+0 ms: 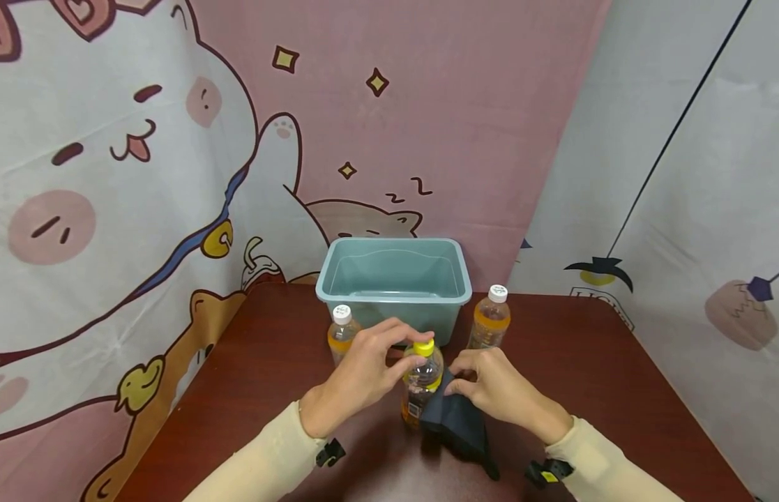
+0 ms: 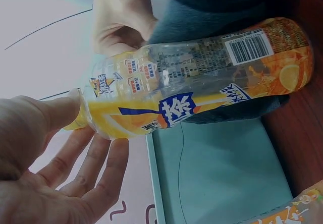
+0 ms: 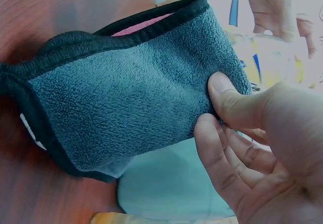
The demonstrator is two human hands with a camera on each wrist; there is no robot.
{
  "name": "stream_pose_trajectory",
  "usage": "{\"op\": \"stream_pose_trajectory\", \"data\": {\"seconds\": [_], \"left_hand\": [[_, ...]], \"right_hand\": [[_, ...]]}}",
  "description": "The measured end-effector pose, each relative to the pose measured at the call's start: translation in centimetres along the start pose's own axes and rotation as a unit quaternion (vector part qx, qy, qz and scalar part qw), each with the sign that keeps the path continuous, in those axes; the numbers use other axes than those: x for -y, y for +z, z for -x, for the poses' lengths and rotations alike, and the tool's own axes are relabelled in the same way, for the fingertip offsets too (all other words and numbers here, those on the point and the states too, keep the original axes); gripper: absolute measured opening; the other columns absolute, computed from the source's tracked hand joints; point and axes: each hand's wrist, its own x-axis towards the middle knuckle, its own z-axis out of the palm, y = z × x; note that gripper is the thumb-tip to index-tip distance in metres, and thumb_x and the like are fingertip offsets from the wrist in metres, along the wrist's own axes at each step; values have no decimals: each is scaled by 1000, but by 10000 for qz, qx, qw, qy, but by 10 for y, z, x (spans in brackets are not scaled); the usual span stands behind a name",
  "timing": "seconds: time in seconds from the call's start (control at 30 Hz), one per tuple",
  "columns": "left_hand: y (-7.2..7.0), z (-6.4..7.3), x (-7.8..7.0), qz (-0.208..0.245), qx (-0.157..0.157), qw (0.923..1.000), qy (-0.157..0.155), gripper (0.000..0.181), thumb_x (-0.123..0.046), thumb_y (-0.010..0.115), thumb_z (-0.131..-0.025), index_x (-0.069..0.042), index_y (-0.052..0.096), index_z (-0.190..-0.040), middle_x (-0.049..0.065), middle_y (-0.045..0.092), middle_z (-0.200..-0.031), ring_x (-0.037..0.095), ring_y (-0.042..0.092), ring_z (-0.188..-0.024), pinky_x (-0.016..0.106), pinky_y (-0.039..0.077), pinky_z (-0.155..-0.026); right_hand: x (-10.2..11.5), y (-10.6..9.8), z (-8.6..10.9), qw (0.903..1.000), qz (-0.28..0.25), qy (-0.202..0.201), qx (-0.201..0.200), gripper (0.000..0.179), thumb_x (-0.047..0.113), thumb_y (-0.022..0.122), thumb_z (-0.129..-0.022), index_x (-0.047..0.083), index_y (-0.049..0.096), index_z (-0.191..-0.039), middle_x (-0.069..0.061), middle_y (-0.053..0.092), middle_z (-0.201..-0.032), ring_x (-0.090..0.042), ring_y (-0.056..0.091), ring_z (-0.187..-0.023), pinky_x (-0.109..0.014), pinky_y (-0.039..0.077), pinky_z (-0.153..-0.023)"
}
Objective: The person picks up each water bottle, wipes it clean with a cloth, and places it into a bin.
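Note:
A clear drink bottle (image 1: pixel 413 394) with a yellow cap and a printed label stands on the table in front of me. My left hand (image 1: pixel 367 362) pinches its cap between thumb and fingers. In the left wrist view, orange fruit pictures and a barcode show on the bottle (image 2: pixel 202 77). My right hand (image 1: pixel 505 390) grips a dark grey-blue towel cloth (image 1: pixel 457 422) by its upper part, against the bottle's side. The right wrist view shows thumb and fingertips pinching the folded cloth (image 3: pixel 116 98), which has a black edging; its loose end hangs toward the table.
Behind the hands, a pale blue-green plastic bin (image 1: pixel 394 301) stands on the dark red wooden table (image 1: pixel 590 362). A white-capped bottle (image 1: pixel 342 328) is on its left side and another white-capped bottle (image 1: pixel 491 322) on its right. A cartoon-printed cloth backdrop (image 1: pixel 464 125) hangs behind the table.

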Motion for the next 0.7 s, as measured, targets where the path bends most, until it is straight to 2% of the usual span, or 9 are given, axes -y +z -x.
{"op": "stream_pose_trajectory", "data": {"seconds": [0.13, 0.37, 0.7], "left_hand": [[0, 0, 0, 12, -13, 10000, 22, 40, -12, 92, -100, -15, 83, -139, 4, 82, -130, 19, 82, -119, 39, 73, -98], [-1, 0, 0, 29, -35, 10000, -6, 39, -13, 91, -102, -13, 83, -140, 3, 81, -129, 17, 81, -115, 37, 73, -97], [-1, 0, 0, 17, 6, 10000, -45, 42, -12, 93, -101, -14, 83, -141, 3, 82, -130, 17, 81, -115, 37, 73, -99]], "right_hand": [[4, -7, 0, 9997, 90, -114, -212, 15, 10, 98, -95, 20, 90, -102, 11, 84, -97, 1, 77, -88, -21, 62, -69], [12, -15, -2, 9985, 117, -141, -519, 19, 9, 101, -91, 20, 90, -101, 15, 80, -90, 5, 65, -76, -22, 59, -63], [20, -23, -2, 9956, 151, -327, -861, 21, 6, 101, -90, 19, 89, -101, 16, 78, -89, 5, 70, -79, -24, 65, -67]]}}
